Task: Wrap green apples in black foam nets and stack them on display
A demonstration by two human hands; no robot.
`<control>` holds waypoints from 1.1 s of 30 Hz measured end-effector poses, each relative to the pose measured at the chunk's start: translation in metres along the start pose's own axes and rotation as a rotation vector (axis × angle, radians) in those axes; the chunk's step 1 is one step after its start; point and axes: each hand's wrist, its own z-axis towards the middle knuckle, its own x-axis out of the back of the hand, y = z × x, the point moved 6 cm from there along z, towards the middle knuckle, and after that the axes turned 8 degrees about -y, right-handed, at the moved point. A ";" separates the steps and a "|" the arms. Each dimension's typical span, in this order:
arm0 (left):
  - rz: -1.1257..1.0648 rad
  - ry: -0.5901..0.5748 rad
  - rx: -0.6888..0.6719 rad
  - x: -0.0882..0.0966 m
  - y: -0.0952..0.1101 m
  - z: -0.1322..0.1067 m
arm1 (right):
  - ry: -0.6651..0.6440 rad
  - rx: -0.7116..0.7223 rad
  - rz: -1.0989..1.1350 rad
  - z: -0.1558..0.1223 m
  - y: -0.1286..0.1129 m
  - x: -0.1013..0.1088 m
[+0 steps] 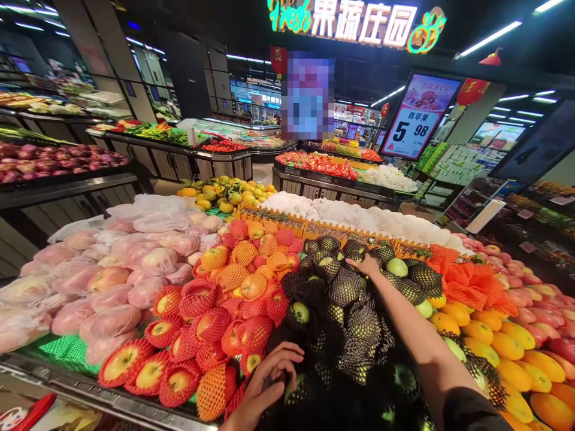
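Note:
My right hand (366,265) reaches far across the display to the back of a pile of green apples in black foam nets (345,286). One finger stretches out to the left over the netted apples, and no fruit shows in the hand. A bare green apple (397,267) lies just right of my right wrist. Nearer to me, my left hand (276,374) hovers at the left edge of the same pile, its fingers loosely bent and apart, holding nothing. Below it and to the right, the front of the pile is dark and hard to make out.
Left of the dark pile are apples in red and orange nets (215,323), then bagged pink fruit (130,263). Oranges (507,347), loose orange netting (471,281) and red apples (534,293) lie right. White-wrapped fruit (359,218) lines the back. A metal edge (90,398) runs along the front.

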 end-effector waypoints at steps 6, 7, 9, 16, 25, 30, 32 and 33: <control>0.162 -0.059 0.046 -0.009 0.012 0.005 | -0.186 0.012 -0.033 0.000 -0.001 -0.006; 0.236 -0.089 0.055 -0.013 0.016 0.008 | -0.220 0.033 -0.010 -0.003 0.000 -0.003; 0.382 -0.144 0.083 -0.020 0.019 0.013 | -0.272 0.088 0.051 -0.015 0.003 0.006; 0.905 -0.379 0.158 -0.042 -0.006 0.019 | -0.447 0.585 0.265 -0.170 0.005 0.073; 0.974 -0.483 0.163 -0.057 -0.018 0.032 | -0.644 0.369 -0.366 -0.310 0.078 -0.059; 0.787 -0.378 0.152 -0.060 0.002 0.035 | -0.371 0.337 -0.139 -0.317 0.086 -0.072; 0.640 -0.332 0.178 -0.060 0.003 0.030 | -0.190 0.317 0.204 -0.323 0.087 -0.048; 0.576 -0.319 0.189 -0.061 0.003 0.028 | -0.131 0.307 0.375 -0.328 0.088 -0.038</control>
